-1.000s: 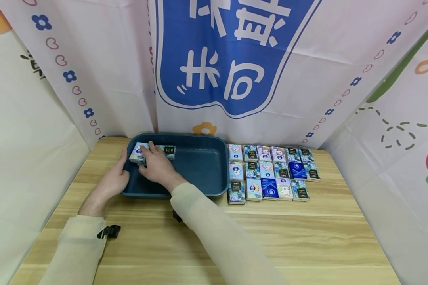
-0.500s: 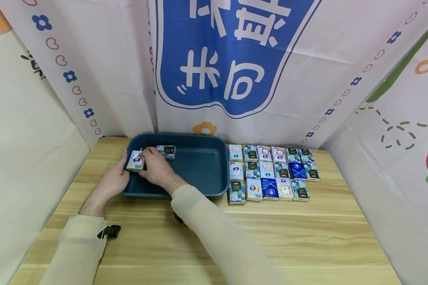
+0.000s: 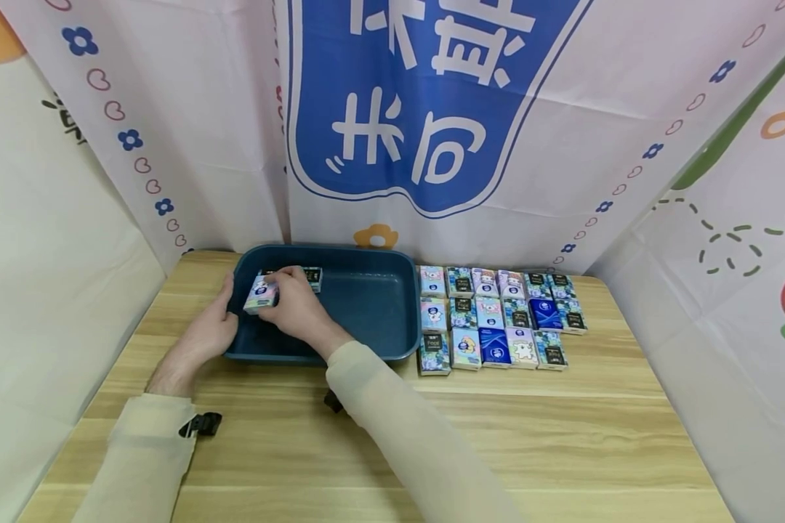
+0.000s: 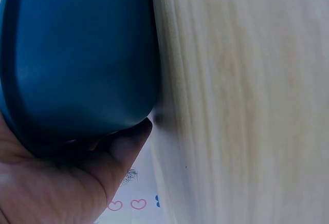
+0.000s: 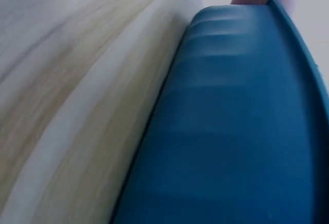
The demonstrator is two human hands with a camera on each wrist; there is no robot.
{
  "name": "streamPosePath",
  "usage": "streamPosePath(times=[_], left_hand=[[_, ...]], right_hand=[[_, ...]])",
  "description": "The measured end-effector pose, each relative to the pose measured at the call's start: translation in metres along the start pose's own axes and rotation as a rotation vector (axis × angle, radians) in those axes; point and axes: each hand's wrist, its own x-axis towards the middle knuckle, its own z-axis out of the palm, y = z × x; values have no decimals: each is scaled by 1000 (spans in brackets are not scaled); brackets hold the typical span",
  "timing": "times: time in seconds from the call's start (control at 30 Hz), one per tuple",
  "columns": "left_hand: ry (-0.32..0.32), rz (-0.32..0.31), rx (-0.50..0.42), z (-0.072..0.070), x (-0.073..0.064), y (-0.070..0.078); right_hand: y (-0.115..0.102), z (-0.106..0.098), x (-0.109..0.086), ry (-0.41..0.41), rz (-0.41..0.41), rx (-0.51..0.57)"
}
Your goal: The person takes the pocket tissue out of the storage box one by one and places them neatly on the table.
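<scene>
In the head view, my right hand (image 3: 301, 301) pinches a small tissue pack (image 3: 260, 294) with a pastel cartoon print, over the left end of a dark teal tray (image 3: 366, 319). Behind those fingers a floral tissue pack with a black label (image 3: 313, 276) lies in the tray, partly hidden by the hand. My left hand (image 3: 209, 330) rests against the outside of the tray's left end, its fingers straight along the wall; the left wrist view shows this hand (image 4: 67, 183) at the tray's corner. Only the tray's outer side (image 5: 221, 131) and a bit of a hand appear in the right wrist view.
Right of the tray, several tissue packs (image 3: 490, 312) lie in three rows, with floral, cartoon and plain blue (image 3: 495, 346) wrappers. The wooden table (image 3: 530, 436) meets a printed cloth backdrop (image 3: 562, 181) behind the tray, and cloth walls stand on both sides.
My right hand has moved from fingers spread on the pack to a pinch on it. The pack shifted towards the tray's left front, then back to the right. My left hand has stayed in place.
</scene>
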Motion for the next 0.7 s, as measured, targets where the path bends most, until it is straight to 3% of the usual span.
streamPosePath(times=[0.43,0.7], left_hand=[[14,11,-10,1,0,4],[15,4,0,2,1,3]], right_hand=[[11,-44,-28,36,50,149],[31,-74,-43,70,36,216]])
